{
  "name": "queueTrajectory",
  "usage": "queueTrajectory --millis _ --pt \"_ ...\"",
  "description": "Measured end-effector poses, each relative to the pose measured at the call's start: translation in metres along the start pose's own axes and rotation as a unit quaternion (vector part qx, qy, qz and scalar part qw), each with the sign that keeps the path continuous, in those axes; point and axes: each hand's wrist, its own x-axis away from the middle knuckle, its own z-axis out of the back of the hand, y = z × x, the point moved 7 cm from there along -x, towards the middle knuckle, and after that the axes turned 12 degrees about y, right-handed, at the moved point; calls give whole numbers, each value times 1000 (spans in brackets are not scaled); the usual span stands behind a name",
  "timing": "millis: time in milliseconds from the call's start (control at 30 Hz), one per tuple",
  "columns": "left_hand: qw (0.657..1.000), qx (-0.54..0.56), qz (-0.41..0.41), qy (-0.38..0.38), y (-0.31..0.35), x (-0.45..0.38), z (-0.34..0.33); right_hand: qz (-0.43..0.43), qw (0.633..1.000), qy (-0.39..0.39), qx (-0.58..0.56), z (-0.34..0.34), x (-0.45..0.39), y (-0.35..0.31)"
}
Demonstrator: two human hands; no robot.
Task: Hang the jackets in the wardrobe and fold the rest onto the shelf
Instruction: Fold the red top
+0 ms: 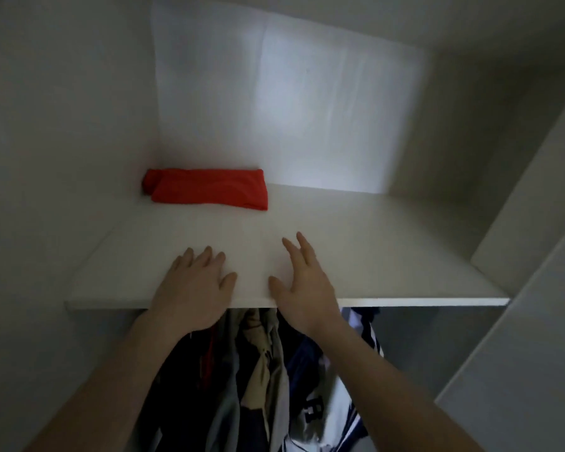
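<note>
A folded red garment [209, 189] lies at the back left corner of the white wardrobe shelf [388, 252]. My left hand [194, 285] rests flat over the shelf's front edge, fingers apart, holding nothing. My right hand [302, 287] is beside it, also spread and empty, a short gap between the two. Both hands are well in front of the red garment and apart from it. Below the shelf hang several jackets and other clothes [261, 380], dark, grey, beige and white, partly hidden by my forearms.
The wardrobe's left wall [62, 158] and back panel [291, 109] close in the shelf. An open white door or side panel [519, 256] stands at the right. Bare shelf surface stretches to the right of the red garment.
</note>
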Motion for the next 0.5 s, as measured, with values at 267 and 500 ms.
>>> queueTrajectory --millis 267,500 --pt "957 240 -160 -25 113 100 14 -122 969 150 -151 118 138 31" --pt "865 338 -336 -155 268 262 -3 -324 929 173 52 241 383 67"
